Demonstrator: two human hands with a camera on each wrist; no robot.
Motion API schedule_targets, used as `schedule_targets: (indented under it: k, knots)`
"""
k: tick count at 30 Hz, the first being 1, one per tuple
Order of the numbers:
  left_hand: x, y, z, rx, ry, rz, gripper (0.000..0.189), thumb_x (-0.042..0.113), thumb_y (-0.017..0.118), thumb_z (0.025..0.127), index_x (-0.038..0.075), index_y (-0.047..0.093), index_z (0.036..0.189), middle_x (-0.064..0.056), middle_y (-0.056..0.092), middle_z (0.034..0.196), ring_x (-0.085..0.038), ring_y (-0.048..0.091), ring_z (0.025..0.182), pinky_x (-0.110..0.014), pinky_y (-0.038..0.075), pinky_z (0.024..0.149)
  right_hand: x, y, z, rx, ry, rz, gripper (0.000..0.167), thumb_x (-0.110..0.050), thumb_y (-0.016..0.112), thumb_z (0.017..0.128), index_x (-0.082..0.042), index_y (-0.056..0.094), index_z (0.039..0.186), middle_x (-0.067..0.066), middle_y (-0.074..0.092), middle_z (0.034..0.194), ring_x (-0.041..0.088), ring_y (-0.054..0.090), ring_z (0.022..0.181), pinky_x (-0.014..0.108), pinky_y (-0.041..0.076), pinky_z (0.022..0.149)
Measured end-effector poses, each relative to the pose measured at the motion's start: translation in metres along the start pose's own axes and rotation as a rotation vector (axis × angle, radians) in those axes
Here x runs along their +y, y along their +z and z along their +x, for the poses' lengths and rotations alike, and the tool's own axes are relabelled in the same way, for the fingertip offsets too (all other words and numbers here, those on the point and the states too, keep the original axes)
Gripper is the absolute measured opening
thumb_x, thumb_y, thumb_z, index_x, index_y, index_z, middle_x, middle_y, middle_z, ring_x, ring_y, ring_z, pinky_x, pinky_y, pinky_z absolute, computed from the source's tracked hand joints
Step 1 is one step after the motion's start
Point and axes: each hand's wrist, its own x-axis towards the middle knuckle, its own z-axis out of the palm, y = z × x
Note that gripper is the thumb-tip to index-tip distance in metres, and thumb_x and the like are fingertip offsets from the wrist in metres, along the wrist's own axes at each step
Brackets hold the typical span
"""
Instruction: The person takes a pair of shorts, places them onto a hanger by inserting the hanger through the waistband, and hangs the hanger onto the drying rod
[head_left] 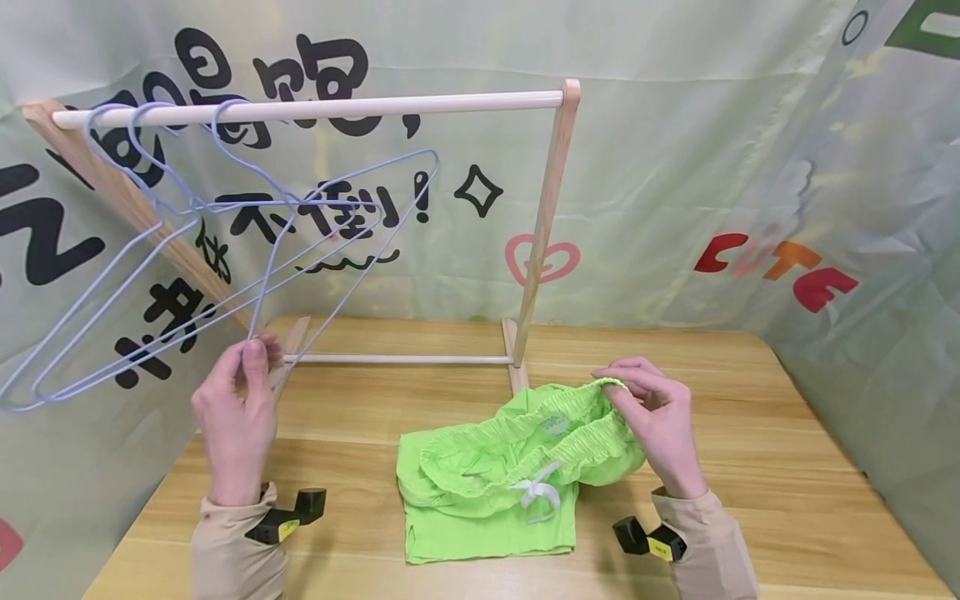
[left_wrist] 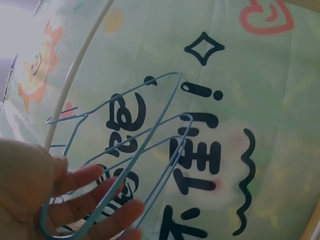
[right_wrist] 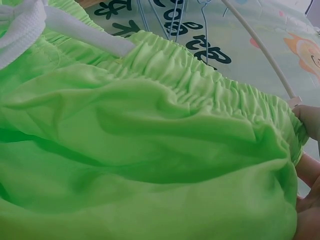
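In the head view my left hand (head_left: 240,408) pinches the lower corner of a light blue wire hanger (head_left: 367,171), whose hook is over the rack's white rod. The left wrist view shows that hanger's wire crossing in front of the fingers (left_wrist: 82,205). On the table to the right lie bright green shorts (head_left: 487,533), their elastic waistband gathered and partly raised. My right hand (head_left: 660,417) pinches the waistband at its right end, thumb on the near side. A white drawstring (head_left: 536,490), tied in a bow, hangs at the waistband's front.
The wooden rack (head_left: 546,225) stands at the back of the table (head_left: 720,517), with a white top rod (head_left: 450,103) and a lower rod (head_left: 420,359). Two more blue hangers (head_left: 63,333) hang at its left. A printed cloth backdrop (head_left: 660,150) encloses the back and sides.
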Motion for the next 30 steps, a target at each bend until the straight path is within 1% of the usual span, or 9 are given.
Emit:
schedule_targets:
  k: [4,6,8,11,15,19,23,25,30]
  knots:
    - [0.0023,0.0006,-0.0005,-0.061,-0.045,-0.104,0.038,0.022,0.046,0.108,-0.008,0.068,0.105,0.027,0.069,0.091,0.011,0.069,0.082,-0.009,0.057,0.070,0.0000,0.0000,0.0001,0.001,-0.002,0.001,0.019,0.017,0.060,0.087,0.010,0.074,0.099,0.002,0.068,0.096,0.008,0.068,0.079,0.015,0.048,0.062]
    - [0.0026,0.0009,-0.0005,-0.076,-0.033,-0.143,0.037,0.021,0.044,0.108,-0.010,0.066,0.104,0.029,0.070,0.091,0.008,0.072,0.081,-0.013,0.058,0.065,-0.0001,0.0000,0.0000,0.001,-0.003,0.005,0.019,0.017,0.060,0.087,0.010,0.073,0.099,0.002,0.068,0.096,0.008,0.068,0.078,0.015,0.047,0.061]
    - [0.0026,0.0012,-0.0009,-0.084,-0.019,-0.180,0.037,0.019,0.044,0.108,-0.011,0.064,0.103,0.027,0.071,0.091,0.006,0.073,0.083,-0.017,0.059,0.062,-0.0002,-0.0001,0.0000,0.001,-0.002,0.006,0.019,0.017,0.061,0.087,0.010,0.073,0.099,0.002,0.068,0.097,0.009,0.067,0.078,0.016,0.046,0.059]
    - [0.0016,0.0019,-0.0011,-0.083,-0.001,-0.274,0.036,0.016,0.043,0.108,-0.015,0.062,0.102,0.016,0.076,0.094,0.001,0.075,0.088,-0.019,0.060,0.061,-0.0007,-0.0003,0.0000,0.003,0.003,-0.001,0.019,0.017,0.061,0.087,0.010,0.074,0.099,0.002,0.068,0.097,0.009,0.066,0.077,0.018,0.044,0.058]
    - [0.0001,0.0028,-0.0003,-0.071,0.013,-0.514,0.033,0.011,0.044,0.107,-0.017,0.060,0.100,0.000,0.079,0.092,-0.009,0.077,0.086,-0.021,0.061,0.061,-0.0015,-0.0006,0.0002,0.011,0.016,-0.021,0.018,0.016,0.061,0.088,0.009,0.074,0.099,0.002,0.068,0.097,0.009,0.065,0.075,0.019,0.042,0.056]
    - [-0.0005,0.0037,0.0011,-0.062,0.036,-0.687,0.030,0.008,0.046,0.106,-0.018,0.058,0.096,-0.005,0.077,0.087,-0.013,0.077,0.081,-0.022,0.061,0.062,-0.0020,-0.0007,0.0003,0.017,0.026,-0.033,0.018,0.015,0.061,0.088,0.009,0.074,0.098,0.002,0.068,0.097,0.009,0.064,0.074,0.021,0.041,0.055]
    - [-0.0006,0.0037,0.0014,-0.055,0.038,-0.719,0.030,0.006,0.046,0.105,-0.020,0.057,0.095,-0.008,0.076,0.085,-0.014,0.078,0.079,-0.023,0.061,0.061,-0.0020,-0.0008,0.0002,0.020,0.028,-0.034,0.017,0.014,0.062,0.088,0.009,0.074,0.098,0.002,0.068,0.096,0.009,0.064,0.073,0.021,0.040,0.055]
    - [-0.0008,0.0035,0.0014,-0.053,0.035,-0.741,0.029,0.006,0.046,0.105,-0.018,0.058,0.094,-0.009,0.076,0.082,-0.016,0.078,0.078,-0.024,0.061,0.061,-0.0020,-0.0008,0.0002,0.019,0.028,-0.033,0.017,0.014,0.062,0.088,0.009,0.074,0.098,0.001,0.068,0.096,0.009,0.065,0.074,0.020,0.041,0.055]
    - [-0.0019,0.0027,0.0015,-0.039,0.053,-0.742,0.026,0.004,0.047,0.105,-0.012,0.062,0.092,-0.005,0.072,0.063,-0.016,0.078,0.075,-0.023,0.061,0.061,-0.0020,-0.0007,0.0002,0.017,0.025,-0.030,0.017,0.015,0.062,0.088,0.009,0.074,0.098,0.001,0.068,0.096,0.009,0.065,0.075,0.020,0.041,0.055]
